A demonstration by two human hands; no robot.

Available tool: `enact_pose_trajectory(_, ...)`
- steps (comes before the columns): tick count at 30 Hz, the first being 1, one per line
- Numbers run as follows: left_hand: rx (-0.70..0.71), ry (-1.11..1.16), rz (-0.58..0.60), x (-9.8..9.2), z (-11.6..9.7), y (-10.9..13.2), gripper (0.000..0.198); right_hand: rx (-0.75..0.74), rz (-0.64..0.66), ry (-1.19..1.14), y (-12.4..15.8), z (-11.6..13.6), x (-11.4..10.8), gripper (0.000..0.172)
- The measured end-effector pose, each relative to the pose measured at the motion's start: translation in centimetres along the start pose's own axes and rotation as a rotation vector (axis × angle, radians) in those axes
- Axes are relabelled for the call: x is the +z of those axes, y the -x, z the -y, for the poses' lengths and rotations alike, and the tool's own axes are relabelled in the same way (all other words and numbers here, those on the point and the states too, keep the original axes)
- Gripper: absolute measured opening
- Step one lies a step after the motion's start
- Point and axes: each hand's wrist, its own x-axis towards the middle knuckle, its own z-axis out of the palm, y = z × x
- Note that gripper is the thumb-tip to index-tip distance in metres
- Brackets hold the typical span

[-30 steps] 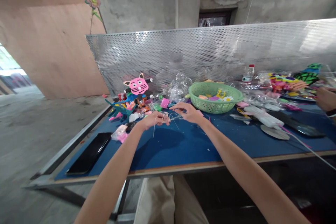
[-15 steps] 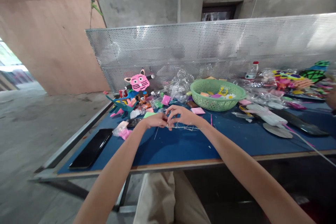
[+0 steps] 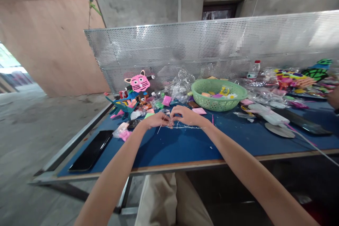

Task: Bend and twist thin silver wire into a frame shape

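Above the blue tabletop [image 3: 174,152], my left hand [image 3: 158,120] pinches one end of a thin silvery wire frame [image 3: 185,126]. My right hand [image 3: 186,116] meets it there, its fingers bent and pressed on the same end. The twisted wire stretches rightward beneath my right hand and wrist, and a loose end points down below my left fingers. My fingertips overlap, so the exact point of grip is partly hidden. Just behind my hands lie a pink packet [image 3: 166,101] and a light green piece [image 3: 149,115].
A green basket [image 3: 219,95] of clay pieces stands behind my right hand. A black phone [image 3: 91,150] lies at left, near a pink cat-faced figure [image 3: 140,82]. Right are a white glue gun [image 3: 268,114] with its cord and another person's hand [image 3: 333,97]. A perforated metal panel [image 3: 169,49] rises behind.
My right fingers have come down and closed in on the wire beside my left fingertips. The wire's loose end has shifted slightly right and up.
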Motion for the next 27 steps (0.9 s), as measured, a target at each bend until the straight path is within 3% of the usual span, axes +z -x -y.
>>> enact_pose_trajectory(7, 0.037, 0.041, -0.114, -0.3, 0.2, -0.1, 0.034, 0.087, -0.125, 0.024, 0.1, -0.7, 0.2, 0.009)
enact_pose_trajectory(17, 0.113, 0.075, -0.268, -0.5, 0.3, -0.3, 0.039, 0.335, -0.290, -0.164, -0.3, -1.3, 0.6, 0.015)
enact_pose_trajectory(27, 0.082, 0.425, -0.314, -0.3, -0.2, -0.4, 0.049, 0.249, -0.370, -0.211, -0.3, -1.2, 0.7, 0.019)
